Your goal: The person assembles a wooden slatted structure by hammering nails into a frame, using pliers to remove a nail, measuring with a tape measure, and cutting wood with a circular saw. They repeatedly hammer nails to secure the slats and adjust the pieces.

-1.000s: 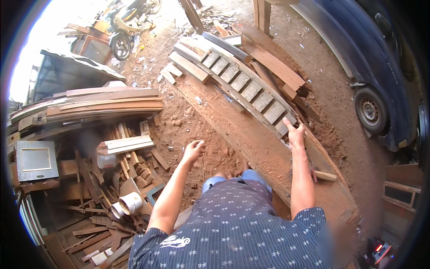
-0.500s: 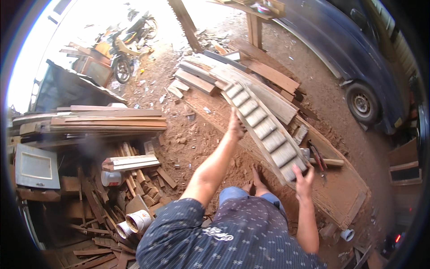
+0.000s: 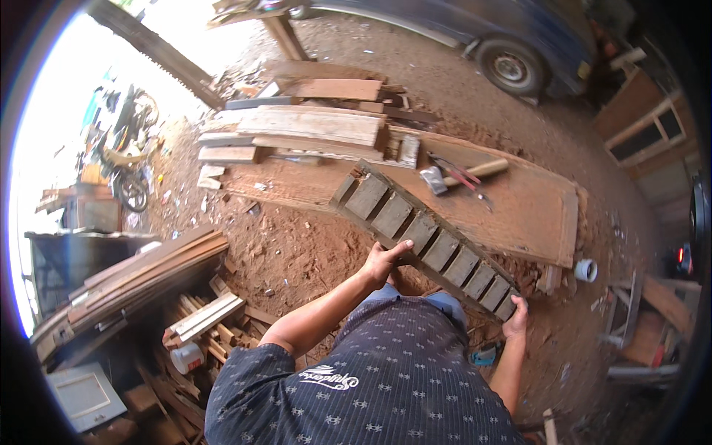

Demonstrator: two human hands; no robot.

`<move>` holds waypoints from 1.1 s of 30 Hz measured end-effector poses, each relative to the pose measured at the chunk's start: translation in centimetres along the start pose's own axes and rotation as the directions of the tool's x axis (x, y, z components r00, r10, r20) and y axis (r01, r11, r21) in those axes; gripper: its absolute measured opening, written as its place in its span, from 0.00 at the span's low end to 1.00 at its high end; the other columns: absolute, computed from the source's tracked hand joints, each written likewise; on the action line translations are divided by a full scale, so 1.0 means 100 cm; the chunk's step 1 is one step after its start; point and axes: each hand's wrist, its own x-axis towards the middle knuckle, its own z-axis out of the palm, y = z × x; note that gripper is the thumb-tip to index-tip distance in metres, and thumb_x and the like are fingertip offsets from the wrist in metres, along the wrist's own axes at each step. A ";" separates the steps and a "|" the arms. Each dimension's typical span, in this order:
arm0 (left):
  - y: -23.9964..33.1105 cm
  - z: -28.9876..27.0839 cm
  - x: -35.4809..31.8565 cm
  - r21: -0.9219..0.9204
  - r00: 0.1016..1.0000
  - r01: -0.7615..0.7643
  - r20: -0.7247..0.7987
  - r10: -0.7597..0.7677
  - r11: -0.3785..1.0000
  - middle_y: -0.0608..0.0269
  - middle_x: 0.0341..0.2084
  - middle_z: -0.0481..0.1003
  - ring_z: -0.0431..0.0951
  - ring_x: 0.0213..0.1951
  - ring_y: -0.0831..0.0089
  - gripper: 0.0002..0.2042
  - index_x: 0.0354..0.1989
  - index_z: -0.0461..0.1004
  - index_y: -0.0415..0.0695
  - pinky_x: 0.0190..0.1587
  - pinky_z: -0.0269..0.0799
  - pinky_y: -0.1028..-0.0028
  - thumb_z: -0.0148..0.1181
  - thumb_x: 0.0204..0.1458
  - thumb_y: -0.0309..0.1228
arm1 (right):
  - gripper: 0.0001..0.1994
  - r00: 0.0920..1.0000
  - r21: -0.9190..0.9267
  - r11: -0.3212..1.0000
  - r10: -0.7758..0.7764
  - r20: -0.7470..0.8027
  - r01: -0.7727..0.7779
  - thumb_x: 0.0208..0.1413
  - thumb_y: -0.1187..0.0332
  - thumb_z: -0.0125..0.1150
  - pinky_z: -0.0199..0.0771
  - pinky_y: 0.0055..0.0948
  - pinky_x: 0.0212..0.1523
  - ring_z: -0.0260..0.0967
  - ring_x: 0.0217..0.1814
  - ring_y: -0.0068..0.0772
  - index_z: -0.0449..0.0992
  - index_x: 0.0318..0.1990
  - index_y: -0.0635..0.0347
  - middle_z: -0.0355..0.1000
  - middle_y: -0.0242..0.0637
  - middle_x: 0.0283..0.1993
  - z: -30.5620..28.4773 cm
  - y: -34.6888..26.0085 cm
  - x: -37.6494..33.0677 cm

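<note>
A slatted wooden panel (image 3: 423, 233), grey-brown and weathered, slants in front of my body between both hands. My left hand (image 3: 387, 263) grips its near long edge around the middle, thumb lying on top of the slats. At the lower right end, my right hand (image 3: 515, 315) is closed around the corner. Past the panel, a hammer (image 3: 475, 173) with a pale wooden handle lies on a broad wooden board (image 3: 530, 215) on the ground. Pincers with red handles (image 3: 456, 169) rest beside and partly under the hammer.
Stacked planks (image 3: 319, 126) cover the board's far left part. A long plank pile (image 3: 141, 278) and a white bucket (image 3: 187, 357) among wood scraps stand at left. A dark blue vehicle (image 3: 437, 26) is parked at the back, a motorcycle (image 3: 126, 163) at far left. A pipe piece (image 3: 586, 270) lies at right.
My view has swung to the right. The panel has come closer to my body and lies flatter, still in both hands, and its far end has dropped away from the stacked planks.
</note>
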 end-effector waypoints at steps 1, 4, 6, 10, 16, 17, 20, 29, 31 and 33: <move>-0.006 0.015 -0.005 0.011 1.000 0.011 -0.005 -0.011 1.000 0.51 0.40 0.81 0.82 0.42 0.60 0.27 0.52 0.72 0.32 0.49 0.78 0.62 0.72 0.54 0.42 | 0.21 0.998 0.043 0.999 0.015 -0.066 -0.012 0.54 0.61 0.61 0.71 0.38 0.60 0.74 0.57 0.39 0.77 0.55 0.56 0.76 0.35 0.56 -0.017 0.004 -0.004; -0.032 0.045 -0.004 0.045 0.999 0.015 0.033 -0.016 0.999 0.50 0.39 0.82 0.83 0.40 0.61 0.24 0.47 0.74 0.30 0.47 0.79 0.63 0.71 0.55 0.41 | 0.27 0.981 0.022 1.000 -0.003 -0.195 0.007 0.56 0.48 0.61 0.71 0.38 0.60 0.75 0.57 0.40 0.76 0.57 0.56 0.77 0.35 0.56 -0.034 -0.002 -0.019; -0.045 0.065 0.001 0.059 0.991 0.081 0.104 -0.087 0.995 0.52 0.40 0.80 0.82 0.42 0.61 0.26 0.49 0.72 0.33 0.52 0.79 0.60 0.75 0.51 0.39 | 0.33 0.963 -0.026 0.999 -0.050 -0.266 0.045 0.57 0.41 0.59 0.70 0.38 0.61 0.74 0.59 0.39 0.73 0.61 0.56 0.76 0.37 0.57 -0.044 -0.012 -0.028; -0.082 0.120 -0.002 0.128 0.982 0.072 0.163 -0.093 0.989 0.50 0.45 0.78 0.81 0.46 0.58 0.30 0.56 0.69 0.33 0.53 0.78 0.58 0.72 0.54 0.42 | 0.32 0.911 0.012 0.994 -0.093 -0.403 0.107 0.60 0.46 0.60 0.69 0.36 0.61 0.73 0.57 0.39 0.72 0.60 0.65 0.75 0.40 0.56 -0.103 -0.025 -0.034; -0.120 0.222 0.005 -0.074 0.979 0.144 0.158 -0.131 0.987 0.47 0.66 0.63 0.65 0.66 0.50 0.44 0.72 0.58 0.45 0.66 0.60 0.44 0.56 0.56 0.66 | 0.30 0.762 -0.133 0.910 -0.402 -0.507 0.392 0.64 0.49 0.56 0.63 0.39 0.67 0.64 0.68 0.39 0.72 0.63 0.65 0.69 0.43 0.66 -0.191 -0.068 -0.057; -0.129 0.230 0.018 -0.108 0.961 0.224 0.189 -0.201 0.969 0.48 0.69 0.60 0.63 0.67 0.50 0.47 0.73 0.57 0.45 0.67 0.59 0.44 0.58 0.53 0.68 | 0.28 0.742 -0.171 0.896 -0.437 -0.508 0.410 0.64 0.50 0.57 0.64 0.37 0.65 0.67 0.65 0.38 0.74 0.60 0.66 0.72 0.42 0.62 -0.206 -0.074 -0.056; -0.169 0.265 0.049 -0.038 0.955 0.296 0.034 -0.294 0.955 0.51 0.70 0.58 0.57 0.70 0.51 0.53 0.74 0.55 0.48 0.69 0.57 0.43 0.60 0.47 0.72 | 0.24 0.696 -0.276 0.873 -0.487 -0.528 0.401 0.65 0.52 0.59 0.66 0.34 0.63 0.71 0.58 0.36 0.79 0.53 0.68 0.78 0.42 0.54 -0.247 -0.088 -0.028; -0.242 0.309 0.148 -0.171 0.873 0.459 -0.094 -0.478 0.872 0.50 0.68 0.57 0.60 0.68 0.50 0.47 0.71 0.57 0.47 0.72 0.58 0.52 0.59 0.51 0.68 | 0.36 0.738 -0.394 0.810 -0.571 -0.359 0.435 0.61 0.35 0.53 0.70 0.40 0.59 0.74 0.58 0.47 0.78 0.56 0.63 0.79 0.48 0.53 -0.311 -0.174 0.060; -0.258 0.343 0.162 -0.168 0.858 0.475 -0.129 -0.497 0.864 0.51 0.67 0.59 0.63 0.67 0.51 0.47 0.71 0.57 0.44 0.71 0.61 0.54 0.57 0.53 0.68 | 0.33 0.821 -0.518 0.838 -0.413 -0.395 0.173 0.62 0.38 0.54 0.72 0.40 0.54 0.76 0.55 0.44 0.78 0.51 0.65 0.79 0.51 0.50 -0.343 -0.190 0.100; -0.269 0.353 0.177 -0.237 0.865 0.456 -0.109 -0.490 0.858 0.51 0.67 0.60 0.64 0.66 0.51 0.46 0.70 0.57 0.43 0.70 0.63 0.54 0.56 0.54 0.68 | 0.32 0.821 -0.445 0.847 -0.461 -0.337 0.293 0.62 0.39 0.53 0.72 0.40 0.49 0.76 0.50 0.42 0.78 0.46 0.67 0.79 0.53 0.45 -0.332 -0.225 0.129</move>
